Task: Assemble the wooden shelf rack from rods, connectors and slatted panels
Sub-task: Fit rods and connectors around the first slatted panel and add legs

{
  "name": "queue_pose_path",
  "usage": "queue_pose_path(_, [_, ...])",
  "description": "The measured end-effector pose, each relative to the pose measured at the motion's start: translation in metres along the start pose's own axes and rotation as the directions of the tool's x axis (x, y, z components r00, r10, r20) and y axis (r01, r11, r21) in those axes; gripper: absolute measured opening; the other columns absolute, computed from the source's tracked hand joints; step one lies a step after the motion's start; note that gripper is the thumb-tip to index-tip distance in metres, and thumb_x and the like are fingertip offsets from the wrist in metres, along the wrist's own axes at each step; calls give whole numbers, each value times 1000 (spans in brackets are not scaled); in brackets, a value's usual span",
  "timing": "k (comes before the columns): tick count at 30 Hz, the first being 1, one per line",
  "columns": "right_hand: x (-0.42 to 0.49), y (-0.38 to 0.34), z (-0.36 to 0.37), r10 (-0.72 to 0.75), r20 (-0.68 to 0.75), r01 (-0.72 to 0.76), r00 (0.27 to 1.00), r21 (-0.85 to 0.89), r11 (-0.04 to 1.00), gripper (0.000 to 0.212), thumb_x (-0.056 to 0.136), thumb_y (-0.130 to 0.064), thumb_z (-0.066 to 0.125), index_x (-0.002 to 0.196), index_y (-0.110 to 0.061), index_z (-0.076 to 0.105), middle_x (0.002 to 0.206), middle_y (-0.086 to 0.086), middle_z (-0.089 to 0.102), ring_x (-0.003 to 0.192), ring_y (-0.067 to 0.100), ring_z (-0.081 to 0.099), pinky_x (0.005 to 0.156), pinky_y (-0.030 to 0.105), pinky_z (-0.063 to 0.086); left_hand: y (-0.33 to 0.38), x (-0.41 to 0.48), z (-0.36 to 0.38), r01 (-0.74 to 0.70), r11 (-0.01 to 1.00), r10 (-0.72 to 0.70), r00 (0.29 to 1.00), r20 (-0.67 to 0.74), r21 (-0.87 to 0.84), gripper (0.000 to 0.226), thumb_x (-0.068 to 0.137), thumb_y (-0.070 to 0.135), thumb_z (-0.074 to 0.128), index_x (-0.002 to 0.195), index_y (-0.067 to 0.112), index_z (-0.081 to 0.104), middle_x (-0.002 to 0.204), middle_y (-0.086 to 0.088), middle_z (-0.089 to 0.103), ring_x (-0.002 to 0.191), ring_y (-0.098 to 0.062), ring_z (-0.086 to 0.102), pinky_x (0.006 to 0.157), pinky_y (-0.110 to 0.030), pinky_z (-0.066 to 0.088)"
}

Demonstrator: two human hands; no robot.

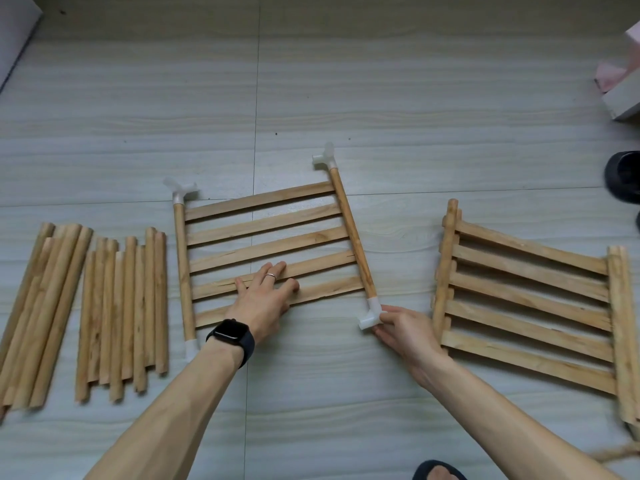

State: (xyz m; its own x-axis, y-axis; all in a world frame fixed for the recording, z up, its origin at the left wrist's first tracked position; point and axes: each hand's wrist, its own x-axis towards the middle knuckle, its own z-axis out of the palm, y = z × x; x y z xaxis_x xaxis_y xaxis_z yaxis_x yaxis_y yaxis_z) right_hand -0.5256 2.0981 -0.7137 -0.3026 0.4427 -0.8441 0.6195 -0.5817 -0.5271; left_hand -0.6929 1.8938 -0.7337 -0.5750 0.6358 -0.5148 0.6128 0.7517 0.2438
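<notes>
Far left of frame: loose heap of long rods (45, 306), round pale wood, lying roughly parallel on the floor (381, 81), which is grey tile with a wood-grain print. Just right of them, a second batch of shorter rods (121, 313), same rough, knotty timber.

Centre: slatted panel (270, 230) lies flat, five flat slats between two round side rails. Translucent white plastic connectors cap all four rail ends, including the upper left connector (180, 190) and upper right connector (325, 159), both branched.

Left hand (263, 299) rests palm down on the lower slats, fingers straight and spread. It has a ring (270, 276) on one finger and a black watch (230, 336) at the wrist.

Right hand (405, 327) pinches the lower right connector (370, 315) between thumb and fingertips.

Right of frame: stacked panels (530, 299), same slatted build, lying askew.

Right edge: dark slipper (623, 174).
</notes>
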Motion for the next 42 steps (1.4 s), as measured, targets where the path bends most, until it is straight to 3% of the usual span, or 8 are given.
queue_pose_path(3, [-3,1,-4,-104,25,106,994,-348,932,23,96,-14,55,105,-21,75,102,0,77,102,20,70,97,43,56,0,0,2,-2,1000,2,1000,4,6,44,102,20,52,140,35,38,167,-4,2,154,-28,-5,116,-70,7])
queue_pose_path(9, [-20,2,-14,-353,158,324,922,-815,481,43,105,-25,44,147,-17,50,150,5,45,137,22,44,114,34,31,3,-3,5,-18,1000,17,1000,17,18,43,103,21,51,141,35,37,167,-5,1,154,-31,-8,117,-70,8])
queue_pose_path(17, [-35,-27,38,-645,480,644,594,-765,23,46,92,-21,60,138,-14,54,150,9,43,137,27,31,112,38,35,20,-20,-3,-62,992,62,998,-4,-111,33,103,36,50,136,35,53,166,1,18,153,-23,14,119,-52,21])
queue_pose_path(24, [-22,-30,123,-338,735,622,588,-678,-392,65,98,-58,40,155,-27,31,168,3,16,154,33,5,123,49,21,-66,-67,-27,87,907,-260,887,-382,-413,26,98,25,54,121,32,64,132,5,57,122,-16,52,96,-32,46])
queue_pose_path(27, [-20,-22,159,-225,780,636,584,-612,-471,73,97,-69,29,161,-35,14,171,1,-4,155,35,-12,124,56,6,-141,-95,-34,318,815,-518,775,-363,-484,33,96,23,55,128,26,59,134,-5,54,120,-26,52,98,-38,45])
queue_pose_path(30, [-18,-9,190,-160,787,640,596,-586,-497,74,95,-75,19,159,-43,-1,167,-3,-22,151,37,-26,120,65,-3,-208,-125,-29,599,577,-789,584,-189,-555,45,98,27,52,142,23,45,143,-14,43,129,-34,43,103,-44,42])
queue_pose_path(33, [-9,6,204,-117,765,628,633,-596,-500,70,95,-74,12,156,-49,-12,160,-6,-37,147,35,-34,116,71,-5,-247,-149,-16,754,433,-886,458,-77,-494,52,100,34,47,148,19,37,146,-17,40,134,-36,39,106,-48,40])
queue_pose_path(42, [-5,27,187,-149,769,560,622,-570,-602,66,94,-74,4,144,-55,-34,156,-9,-45,146,32,-39,115,75,7,-268,-162,-1,776,452,-888,436,-144,-440,29,101,37,49,127,24,52,129,-7,49,116,-32,53,91,-50,50])
